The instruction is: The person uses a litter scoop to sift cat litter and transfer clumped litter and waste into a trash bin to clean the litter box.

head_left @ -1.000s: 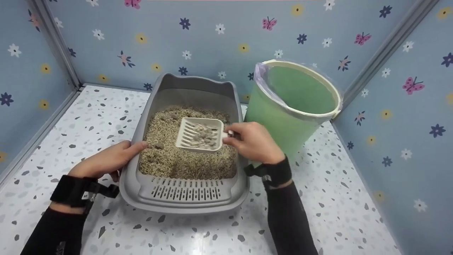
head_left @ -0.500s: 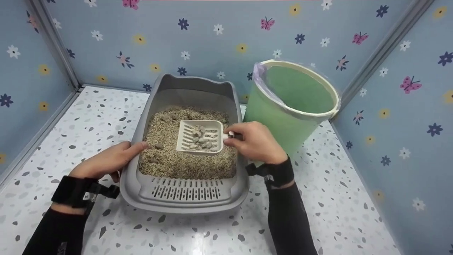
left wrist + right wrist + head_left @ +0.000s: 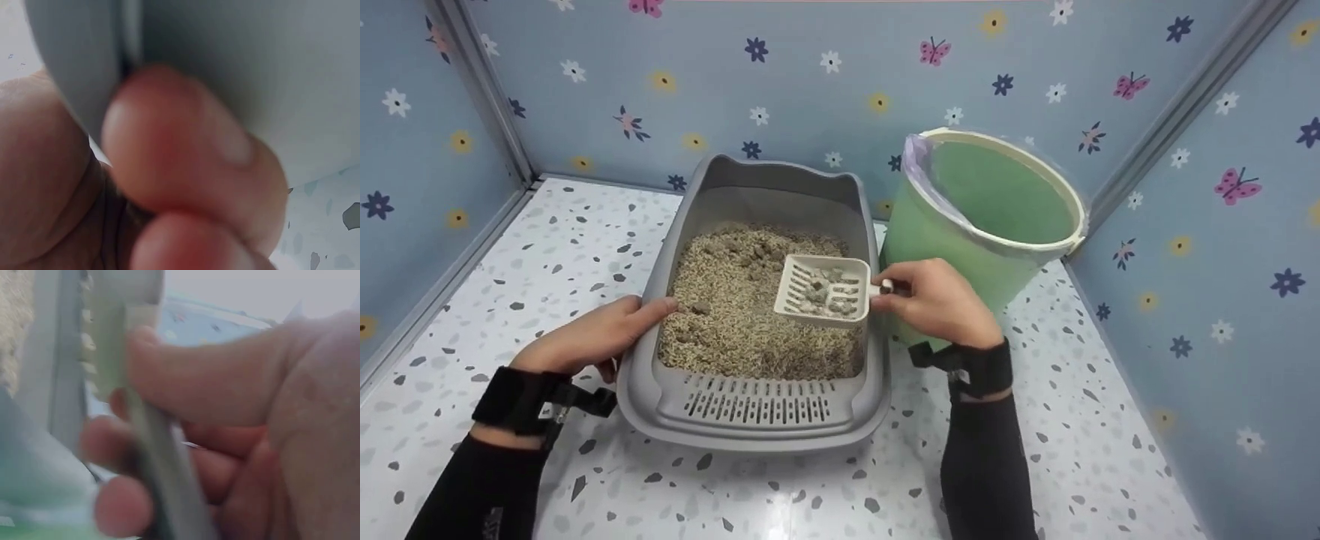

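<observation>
A grey litter box (image 3: 765, 435) filled with tan litter (image 3: 720, 330) sits on the floor. My left hand (image 3: 592, 334) grips its left rim, thumb over the top; in the left wrist view, curled fingers (image 3: 174, 140) press up under the rim. My right hand (image 3: 937, 300) holds a pale slotted litter scoop (image 3: 861, 321) by its handle (image 3: 169, 478), with thumb and fingers round it. Several greyish clumps (image 3: 816, 294) lie in the scoop, which is level above the right side of the litter. Darker clumps (image 3: 761, 251) show at the back of the litter.
A green bin (image 3: 930, 225) with a cream rim and a purplish liner (image 3: 916, 161) stands right behind the litter box, close to my right hand. Blue patterned walls (image 3: 810, 90) enclose the back and sides. The floor (image 3: 1080, 420) is speckled white.
The scoop and right hand have moved right, toward the box's right rim. Litter in the scoop has thinned, leaving clumps. My left hand has stayed on the rim.
</observation>
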